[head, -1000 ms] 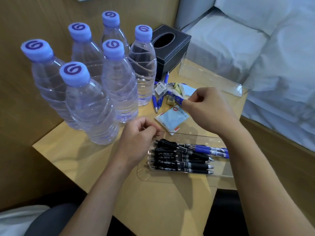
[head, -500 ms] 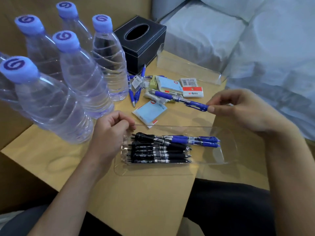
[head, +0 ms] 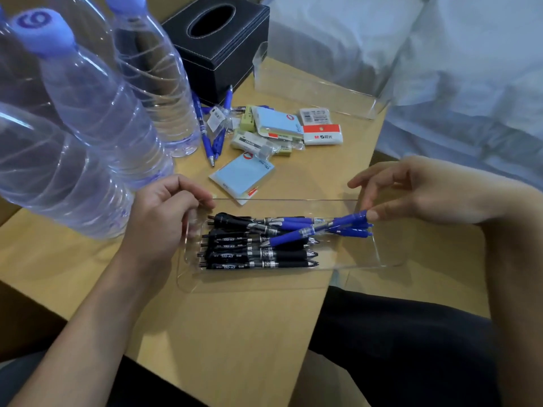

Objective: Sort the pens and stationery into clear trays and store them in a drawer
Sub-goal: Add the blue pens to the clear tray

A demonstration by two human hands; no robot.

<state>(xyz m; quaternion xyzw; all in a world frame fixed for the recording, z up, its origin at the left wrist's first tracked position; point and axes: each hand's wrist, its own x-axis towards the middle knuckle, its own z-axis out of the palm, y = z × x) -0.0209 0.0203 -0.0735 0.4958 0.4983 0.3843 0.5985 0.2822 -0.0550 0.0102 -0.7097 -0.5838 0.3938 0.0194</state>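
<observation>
Pinching the blue pen point(head: 317, 230) by its rear end, the right hand point(head: 417, 192) held it slantwise over the pens in the clear tray point(head: 390, 259), while the left hand point(head: 164, 212), loosely curled, gripped the tray's left rim.

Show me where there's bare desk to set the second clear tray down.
Most bare desk lies in front of the pen tray, toward the person. A smaller patch sits between the erasers and that tray's far wall. It is crowded further left: sticky notes, loose blue pens and water bottles. The empty tray takes the back edge.
</observation>
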